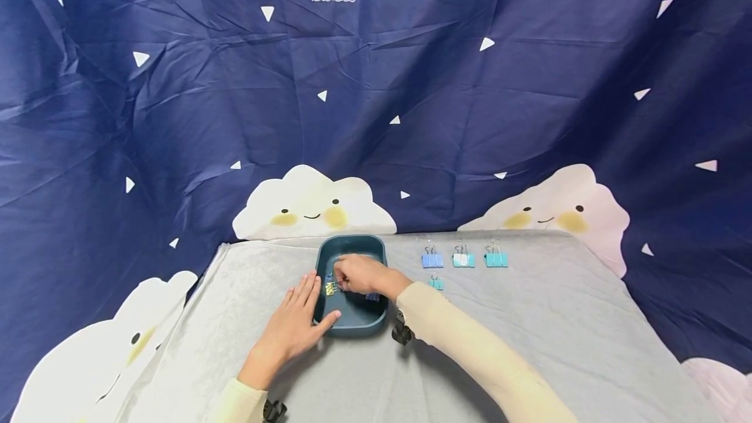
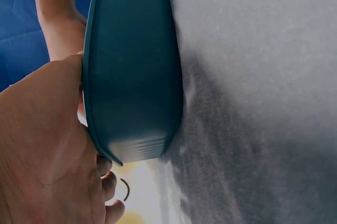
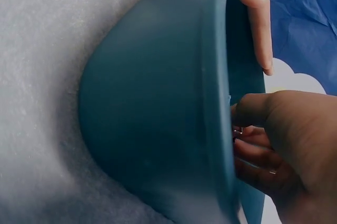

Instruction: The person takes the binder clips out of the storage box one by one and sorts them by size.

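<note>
Head view, tray (image 1: 351,322): dark teal, oblong, on the grey cloth (image 1: 529,331), left of the cloth's middle.
Head view, left hand (image 1: 294,325): flat beside the tray's left wall, fingers straight and spread, thumb laid against the near left rim; nothing gripped.
Head view, right hand (image 1: 361,274): reaches into the tray from the right, fingers curled down and bunched at its floor; looks closed on something small, but too small to tell what.
Head view, gold clip (image 1: 331,288): on the tray floor, just left of the right hand's fingertips; contact cannot be told.
Head view, row of clips: blue clip (image 1: 432,259), white-and-teal clip (image 1: 463,258) and teal clip (image 1: 496,258) side by side on the cloth, right of the tray's far end, apart from each other.
Head view, small teal clip (image 1: 435,282): nearer than the row, just right of the right wrist.
Head view, backdrop (image 1: 176,116): dark blue fabric with white triangles and smiling clouds, behind the cloth.

Left wrist view, tray (image 2: 134,71): outer wall seen side-on, resting on the cloth (image 2: 263,103).
Left wrist view, left hand (image 2: 42,145): palm against the tray's rim, fingers relaxed, not wrapped round it.

Right wrist view, tray (image 3: 152,113): rounded end and rim seen close.
Right wrist view, right hand (image 3: 287,150): inside the tray, fingers bent inward together; a glint of metal between them, grip unclear.
Right wrist view, left hand's finger (image 3: 255,18): lies straight along the rim.
</note>
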Demonstrator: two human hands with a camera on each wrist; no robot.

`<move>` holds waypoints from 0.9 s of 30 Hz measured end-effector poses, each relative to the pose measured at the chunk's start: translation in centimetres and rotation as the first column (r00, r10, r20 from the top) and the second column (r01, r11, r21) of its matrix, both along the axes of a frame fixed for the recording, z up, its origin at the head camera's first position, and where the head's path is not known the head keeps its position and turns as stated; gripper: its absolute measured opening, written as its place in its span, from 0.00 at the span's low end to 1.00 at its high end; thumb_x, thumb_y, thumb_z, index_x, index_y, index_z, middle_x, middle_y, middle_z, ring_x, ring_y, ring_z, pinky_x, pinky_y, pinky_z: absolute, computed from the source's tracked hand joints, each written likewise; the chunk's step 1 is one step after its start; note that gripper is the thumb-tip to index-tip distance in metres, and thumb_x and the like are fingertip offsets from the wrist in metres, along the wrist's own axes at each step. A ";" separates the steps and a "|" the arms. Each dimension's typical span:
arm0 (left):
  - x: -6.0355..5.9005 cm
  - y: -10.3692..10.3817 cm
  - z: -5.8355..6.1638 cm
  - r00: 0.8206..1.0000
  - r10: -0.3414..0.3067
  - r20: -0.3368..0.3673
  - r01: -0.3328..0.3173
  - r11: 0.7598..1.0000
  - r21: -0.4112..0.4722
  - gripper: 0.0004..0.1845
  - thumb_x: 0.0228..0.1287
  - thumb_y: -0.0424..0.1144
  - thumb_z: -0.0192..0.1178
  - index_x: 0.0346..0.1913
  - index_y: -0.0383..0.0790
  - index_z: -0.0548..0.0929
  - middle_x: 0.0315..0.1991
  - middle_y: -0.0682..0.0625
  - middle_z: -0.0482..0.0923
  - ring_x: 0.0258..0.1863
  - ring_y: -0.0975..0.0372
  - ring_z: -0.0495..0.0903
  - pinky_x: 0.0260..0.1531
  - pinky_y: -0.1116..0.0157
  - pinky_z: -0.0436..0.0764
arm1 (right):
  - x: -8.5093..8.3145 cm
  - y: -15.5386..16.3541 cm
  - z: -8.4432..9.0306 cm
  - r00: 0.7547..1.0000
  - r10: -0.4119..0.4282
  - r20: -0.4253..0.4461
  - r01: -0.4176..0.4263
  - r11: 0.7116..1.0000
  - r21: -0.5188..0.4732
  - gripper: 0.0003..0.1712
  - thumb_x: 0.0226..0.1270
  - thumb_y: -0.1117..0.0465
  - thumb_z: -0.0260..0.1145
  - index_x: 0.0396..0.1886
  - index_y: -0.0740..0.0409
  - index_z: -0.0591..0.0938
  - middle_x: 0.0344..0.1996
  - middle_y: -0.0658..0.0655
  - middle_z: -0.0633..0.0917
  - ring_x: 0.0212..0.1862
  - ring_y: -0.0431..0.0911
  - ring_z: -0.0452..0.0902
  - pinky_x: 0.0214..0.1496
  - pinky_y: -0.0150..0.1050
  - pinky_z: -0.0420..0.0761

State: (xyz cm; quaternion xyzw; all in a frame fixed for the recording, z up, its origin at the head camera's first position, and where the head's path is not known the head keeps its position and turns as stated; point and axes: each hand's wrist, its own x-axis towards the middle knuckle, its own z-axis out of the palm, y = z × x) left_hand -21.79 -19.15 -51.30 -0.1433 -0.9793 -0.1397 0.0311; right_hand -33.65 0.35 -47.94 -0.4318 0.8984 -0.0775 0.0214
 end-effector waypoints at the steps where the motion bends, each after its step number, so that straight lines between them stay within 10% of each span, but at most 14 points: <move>1: 0.0 0.0 0.0 1.000 0.000 -0.003 0.000 1.000 0.000 0.52 0.77 0.71 0.48 0.85 0.32 0.56 0.87 0.39 0.50 0.87 0.45 0.51 0.84 0.41 0.56 | 0.0 0.1 0.1 1.000 0.006 0.001 -0.006 1.000 -0.007 0.03 0.72 0.62 0.72 0.37 0.48 0.86 0.39 0.47 0.85 0.39 0.38 0.79 0.44 0.32 0.82; 27: -0.1 0.1 0.0 1.000 0.003 -0.007 -0.003 1.000 -0.015 0.52 0.77 0.71 0.48 0.85 0.32 0.55 0.87 0.39 0.49 0.87 0.45 0.50 0.85 0.41 0.55 | 0.3 2.6 0.9 0.995 0.065 0.076 -0.042 0.963 -0.266 0.07 0.74 0.66 0.71 0.43 0.53 0.93 0.43 0.49 0.86 0.41 0.39 0.80 0.47 0.32 0.83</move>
